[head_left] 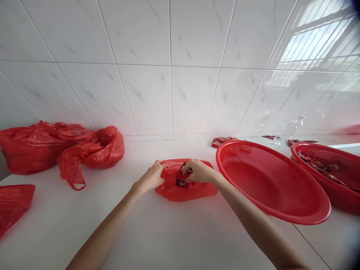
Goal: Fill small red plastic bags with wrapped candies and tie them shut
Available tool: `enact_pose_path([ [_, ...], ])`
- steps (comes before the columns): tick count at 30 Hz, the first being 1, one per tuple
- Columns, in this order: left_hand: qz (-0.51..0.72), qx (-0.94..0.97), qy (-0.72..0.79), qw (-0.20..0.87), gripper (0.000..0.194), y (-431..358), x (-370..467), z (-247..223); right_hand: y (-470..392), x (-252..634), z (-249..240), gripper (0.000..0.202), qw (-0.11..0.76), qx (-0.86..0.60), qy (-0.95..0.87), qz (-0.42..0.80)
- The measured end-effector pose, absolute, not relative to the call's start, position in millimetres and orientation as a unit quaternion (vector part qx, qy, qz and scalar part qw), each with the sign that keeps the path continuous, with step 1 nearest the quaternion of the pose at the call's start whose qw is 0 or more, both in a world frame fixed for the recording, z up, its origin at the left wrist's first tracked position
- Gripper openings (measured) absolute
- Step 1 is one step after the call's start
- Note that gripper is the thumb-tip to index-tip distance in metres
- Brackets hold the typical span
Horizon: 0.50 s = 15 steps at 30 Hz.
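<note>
A red plastic bag [174, 193] lies on the white counter in front of me, its mouth spread. My left hand [152, 175] grips the bag's left edge, fingers closed on the plastic. At the bag's opening, my right hand [197, 170] pinches a small dark red packet [182, 183], which sits partly inside the bag. The fingertips of my right hand are partly hidden by the packet and the plastic.
An oval red basket [261, 180] stands tilted at the right. Beyond it another red basket [337, 198] holds several packets. Small packets [222, 141] lie by the tiled wall. Filled red bags [36, 148] rest at the back left, and a flat red bag [14, 204] below them.
</note>
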State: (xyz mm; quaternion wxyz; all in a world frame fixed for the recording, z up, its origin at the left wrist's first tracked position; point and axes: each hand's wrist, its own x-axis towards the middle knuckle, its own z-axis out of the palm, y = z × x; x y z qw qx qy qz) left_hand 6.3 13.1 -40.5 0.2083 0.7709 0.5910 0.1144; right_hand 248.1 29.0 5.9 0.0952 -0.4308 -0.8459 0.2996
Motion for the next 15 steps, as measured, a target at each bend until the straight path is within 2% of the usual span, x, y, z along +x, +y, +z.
enact_pose_path([
  [6, 0.177, 0.781, 0.565, 0.196, 0.058, 14.1, 7.1, -37.8, 35.3, 245.8, 0.6, 0.024, 0.125, -0.410, -0.840, 0.334],
  [10, 0.192, 0.790, 0.554, 0.179, 0.054, 11.4, 8.6, -31.6, 38.9, 252.3, 1.0, 0.030, 0.094, -0.452, -0.828, 0.318],
  [15, 0.206, 0.786, 0.564, 0.146, 0.046, 11.6, 10.8, -26.1, 43.0, 270.1, -1.6, 0.021, 0.045, -0.482, -0.820, 0.307],
])
